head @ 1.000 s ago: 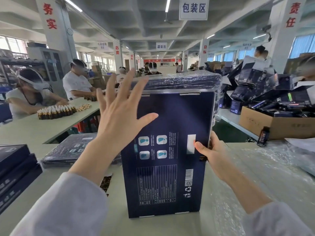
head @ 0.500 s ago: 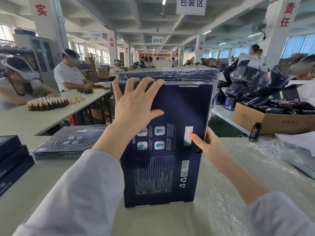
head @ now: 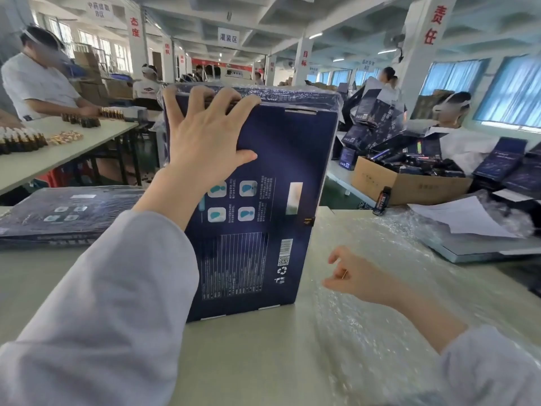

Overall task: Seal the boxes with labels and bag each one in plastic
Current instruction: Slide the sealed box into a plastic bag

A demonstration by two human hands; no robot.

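Note:
A tall dark blue box stands upright on the pale green table, its printed back facing me. Clear plastic lies over its top edge. My left hand grips the box's upper left corner, fingers hooked over the top and thumb pressed on the face. My right hand hovers low to the right of the box, apart from it, fingers loosely curled and holding nothing. A small gold label sits on the box's right edge.
A bagged blue box lies flat at the left. Bubble wrap covers the table's right side, with papers and a flat pale box beyond. A cardboard carton of dark items stands behind. People work at neighbouring tables.
My left hand came down from the air and closed on the box's top left corner. My right hand let go of the box's right edge and dropped toward the table.

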